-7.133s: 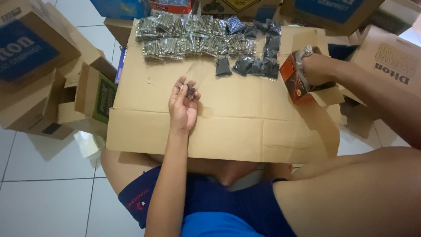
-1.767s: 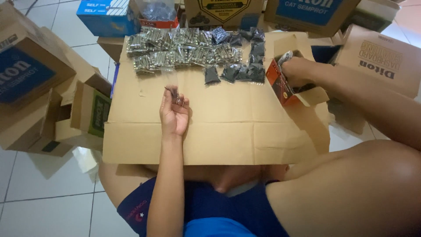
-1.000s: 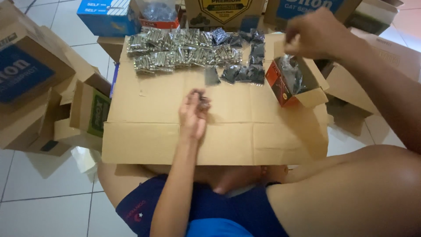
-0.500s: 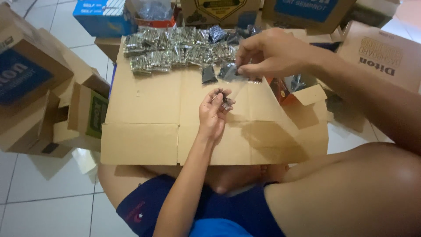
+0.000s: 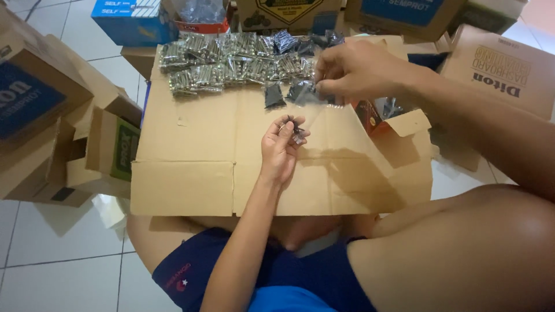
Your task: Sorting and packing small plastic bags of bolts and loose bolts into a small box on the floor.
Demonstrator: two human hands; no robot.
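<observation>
The right hand (image 5: 352,72) pinched a clear plastic bag (image 5: 309,98) hanging just above the left hand (image 5: 280,147), whose cupped fingers held small dark screws (image 5: 298,132).

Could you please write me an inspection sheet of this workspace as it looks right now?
Surface: flattened cardboard sheet across the lap, over a tiled floor.
Job's things: small clear bag pinched open; dark small parts in the palm; rows of filled bags at the far edge.
Clutter: open orange box with more parts, a few dark bags lying loose.
Hands: left hand palm up, cupping parts; right hand raised, holding the bag.
Cables: nothing seen.
Surroundings: cardboard boxes on both sides, blue box behind.
</observation>
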